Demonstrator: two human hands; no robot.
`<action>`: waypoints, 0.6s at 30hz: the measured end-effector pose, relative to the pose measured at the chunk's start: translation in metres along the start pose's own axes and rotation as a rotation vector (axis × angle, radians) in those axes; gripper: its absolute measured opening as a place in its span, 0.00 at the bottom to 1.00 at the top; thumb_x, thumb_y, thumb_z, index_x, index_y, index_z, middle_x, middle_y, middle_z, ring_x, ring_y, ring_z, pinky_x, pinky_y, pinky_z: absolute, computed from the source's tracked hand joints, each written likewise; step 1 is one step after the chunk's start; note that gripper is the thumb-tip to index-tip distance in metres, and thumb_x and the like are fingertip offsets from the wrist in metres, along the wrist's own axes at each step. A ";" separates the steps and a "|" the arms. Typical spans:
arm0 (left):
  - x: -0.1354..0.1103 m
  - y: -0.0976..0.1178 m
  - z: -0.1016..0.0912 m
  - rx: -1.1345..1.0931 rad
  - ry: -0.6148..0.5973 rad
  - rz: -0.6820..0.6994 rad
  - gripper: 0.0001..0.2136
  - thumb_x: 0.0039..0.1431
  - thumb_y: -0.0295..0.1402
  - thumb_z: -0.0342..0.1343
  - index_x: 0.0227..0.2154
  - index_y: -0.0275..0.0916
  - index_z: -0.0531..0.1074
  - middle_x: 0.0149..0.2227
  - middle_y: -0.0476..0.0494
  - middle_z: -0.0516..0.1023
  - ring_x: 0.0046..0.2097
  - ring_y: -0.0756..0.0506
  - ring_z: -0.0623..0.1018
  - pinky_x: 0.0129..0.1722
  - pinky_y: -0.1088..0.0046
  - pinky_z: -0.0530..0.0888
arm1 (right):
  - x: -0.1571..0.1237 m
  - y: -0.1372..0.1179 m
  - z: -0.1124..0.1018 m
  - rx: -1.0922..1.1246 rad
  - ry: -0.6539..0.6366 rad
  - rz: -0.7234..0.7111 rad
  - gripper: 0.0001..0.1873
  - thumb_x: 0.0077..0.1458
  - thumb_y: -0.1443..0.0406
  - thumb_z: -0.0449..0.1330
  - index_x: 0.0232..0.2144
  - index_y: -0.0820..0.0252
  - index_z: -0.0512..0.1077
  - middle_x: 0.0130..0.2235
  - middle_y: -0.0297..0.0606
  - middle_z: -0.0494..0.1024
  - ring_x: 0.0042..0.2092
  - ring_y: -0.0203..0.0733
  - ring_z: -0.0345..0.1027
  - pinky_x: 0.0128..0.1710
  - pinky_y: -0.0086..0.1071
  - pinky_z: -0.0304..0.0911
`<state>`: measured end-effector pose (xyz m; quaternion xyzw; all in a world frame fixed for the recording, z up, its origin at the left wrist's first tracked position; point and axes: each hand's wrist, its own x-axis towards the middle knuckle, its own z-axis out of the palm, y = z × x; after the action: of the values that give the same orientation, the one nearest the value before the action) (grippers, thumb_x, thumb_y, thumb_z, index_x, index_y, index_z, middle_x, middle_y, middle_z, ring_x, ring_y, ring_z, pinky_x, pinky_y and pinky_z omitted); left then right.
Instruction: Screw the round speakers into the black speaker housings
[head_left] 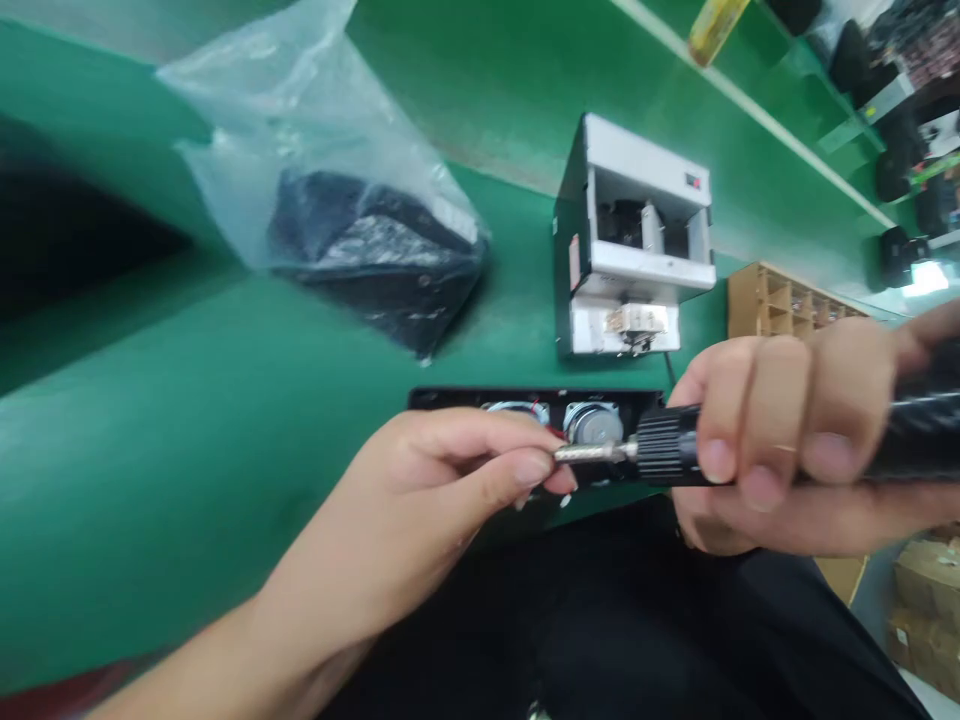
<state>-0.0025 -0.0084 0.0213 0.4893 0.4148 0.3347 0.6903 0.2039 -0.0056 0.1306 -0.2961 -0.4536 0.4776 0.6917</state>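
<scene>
place: electronics assembly workshop, factory line
bench: long green work surface (pixel 187 400)
machine: small screw feeder (pixel 637 270) on the bench
tool: electric screwdriver (pixel 675 455)
storage: wooden compartment box (pixel 772 300), bagged black parts (pixel 375 250), cardboard cartons (pixel 926 590) on the floor

On my green bench (pixel 187 400) lie a clear bag (pixel 285 110) with a dark part (pixel 375 250) inside, a grey-white machine (pixel 637 240), and a black casing (pixel 442 399).

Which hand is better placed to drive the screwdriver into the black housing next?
Right, likely. The right hand wraps the screwdriver by the black housing; the left hand merely pinches the bit with its fingers, holding no tool.
</scene>
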 end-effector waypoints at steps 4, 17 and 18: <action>0.006 -0.021 -0.008 0.127 -0.027 0.011 0.32 0.71 0.73 0.67 0.31 0.49 0.93 0.32 0.41 0.90 0.33 0.38 0.85 0.32 0.65 0.83 | 0.004 0.019 -0.001 0.093 0.068 -0.191 0.21 0.87 0.40 0.59 0.60 0.35 0.86 0.26 0.21 0.75 0.20 0.37 0.73 0.21 0.32 0.79; -0.025 -0.017 -0.041 1.156 0.170 0.645 0.13 0.90 0.43 0.60 0.57 0.51 0.91 0.54 0.43 0.97 0.45 0.34 0.89 0.45 0.52 0.83 | 0.006 0.033 -0.034 -0.181 -0.129 -0.030 0.28 0.69 0.31 0.76 0.59 0.32 0.91 0.30 0.26 0.86 0.23 0.43 0.78 0.25 0.38 0.83; -0.025 -0.018 -0.040 1.186 0.149 0.648 0.14 0.90 0.42 0.60 0.59 0.49 0.91 0.55 0.42 0.97 0.46 0.33 0.88 0.44 0.52 0.82 | 0.005 0.038 -0.034 -0.189 -0.147 -0.025 0.28 0.69 0.30 0.74 0.60 0.31 0.90 0.30 0.25 0.87 0.23 0.43 0.78 0.24 0.38 0.82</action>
<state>-0.0479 -0.0192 0.0029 0.8603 0.4071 0.2734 0.1395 0.2207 0.0143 0.0862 -0.3186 -0.5498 0.4446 0.6313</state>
